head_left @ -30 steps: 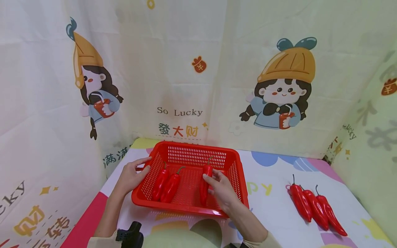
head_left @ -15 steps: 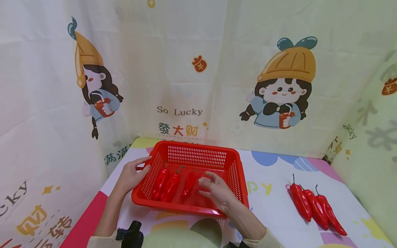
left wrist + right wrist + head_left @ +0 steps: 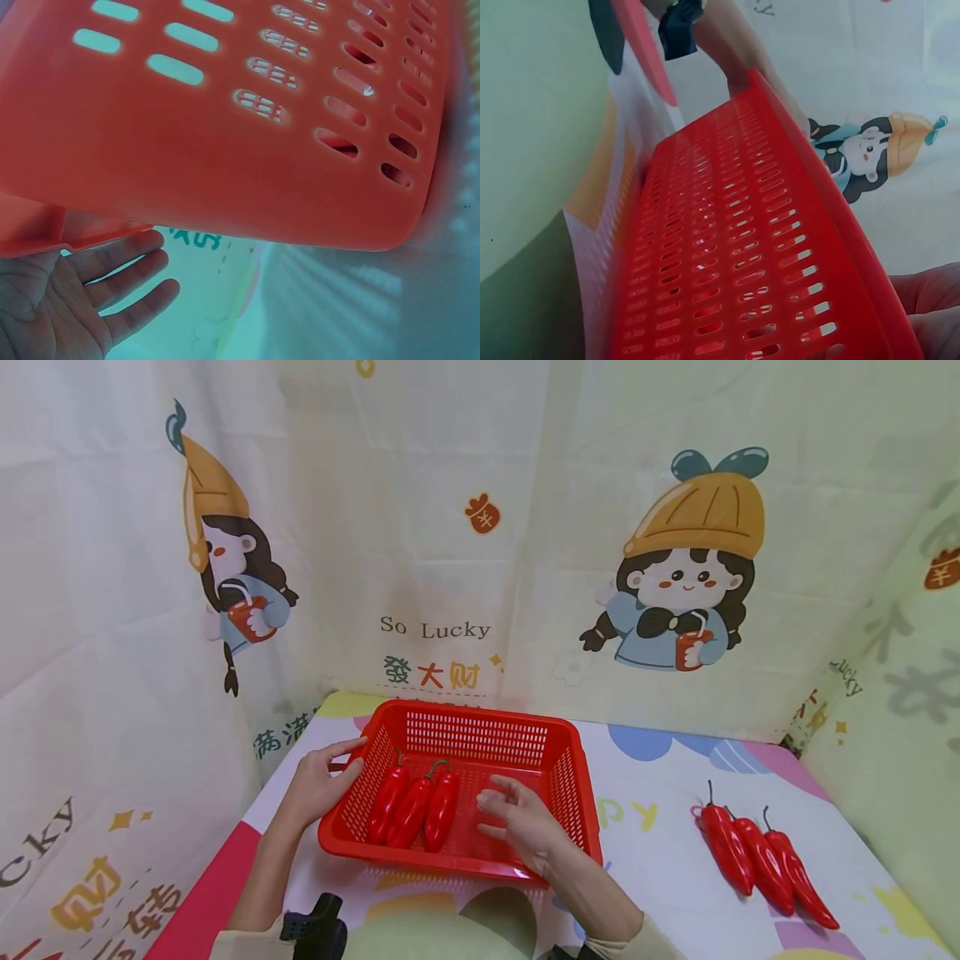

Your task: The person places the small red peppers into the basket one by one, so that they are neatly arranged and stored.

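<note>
A red perforated plastic basket [image 3: 480, 870] stands on the table in the head view. My left hand [image 3: 318, 789] holds its left rim between thumb and fingers; in the left wrist view the fingers [image 3: 131, 262] stretch out under the rim. Three red chili peppers with green stems lie side by side in the basket's left half: the left pepper [image 3: 388, 803], the middle pepper [image 3: 412, 812] and the right pepper [image 3: 442, 812]. Over the basket's right half hovers my right hand [image 3: 527, 827], fingers loosely bent, holding nothing, apart from the peppers. The right wrist view mostly has the basket's front wall.
Right of the basket, another group of three red chili peppers [image 3: 768, 864] lies on the patterned tabletop [image 3: 645, 860]. A printed cloth [image 3: 555, 610] hangs behind the table and along both sides.
My right hand has let go of the pepper it held and drawn slightly back. That pepper now lies beside the other two in the basket. My left hand stays on the rim.
</note>
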A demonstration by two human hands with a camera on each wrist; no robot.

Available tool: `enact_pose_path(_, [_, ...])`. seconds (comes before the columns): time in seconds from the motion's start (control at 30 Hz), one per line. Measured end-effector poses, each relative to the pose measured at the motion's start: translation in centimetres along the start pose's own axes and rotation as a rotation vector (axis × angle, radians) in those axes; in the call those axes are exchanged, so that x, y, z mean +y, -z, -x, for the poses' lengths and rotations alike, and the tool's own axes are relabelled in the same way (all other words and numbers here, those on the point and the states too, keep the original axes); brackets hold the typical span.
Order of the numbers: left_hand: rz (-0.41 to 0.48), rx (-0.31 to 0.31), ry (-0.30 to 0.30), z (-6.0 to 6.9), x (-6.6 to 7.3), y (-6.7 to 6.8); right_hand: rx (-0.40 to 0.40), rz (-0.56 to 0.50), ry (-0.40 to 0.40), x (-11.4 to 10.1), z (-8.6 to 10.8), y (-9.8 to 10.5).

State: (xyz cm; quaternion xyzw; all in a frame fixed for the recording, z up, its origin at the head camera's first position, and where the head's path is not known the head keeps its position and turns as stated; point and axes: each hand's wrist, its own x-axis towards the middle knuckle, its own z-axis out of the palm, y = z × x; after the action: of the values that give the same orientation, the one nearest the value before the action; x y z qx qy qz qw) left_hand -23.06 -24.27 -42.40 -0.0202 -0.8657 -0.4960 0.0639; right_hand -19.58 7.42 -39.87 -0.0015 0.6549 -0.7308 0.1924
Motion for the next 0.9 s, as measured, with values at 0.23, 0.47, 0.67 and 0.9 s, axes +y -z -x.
enact_pose_path(0.23, [0.005, 0.006, -0.009, 0.1, -0.1, 0.0, 0.009, 0.002, 0.007, -0.1, 0.2, 0.1])
enact_pose_path(0.47, [-0.002, 0.003, -0.024, 0.0, -0.2, -0.1, 0.083, 0.094, 0.062, -0.1, 0.4, 0.4])
enact_pose_path(0.67, [-0.013, 0.001, -0.026, -0.1, -0.1, 0.0, 0.157, 0.192, 0.144, -0.4, 1.1, 0.7])
enact_pose_path(0.9, [-0.015, 0.000, -0.025, -0.1, -0.1, 0.0, 0.225, 0.303, 0.201, -0.6, 1.9, 1.5])
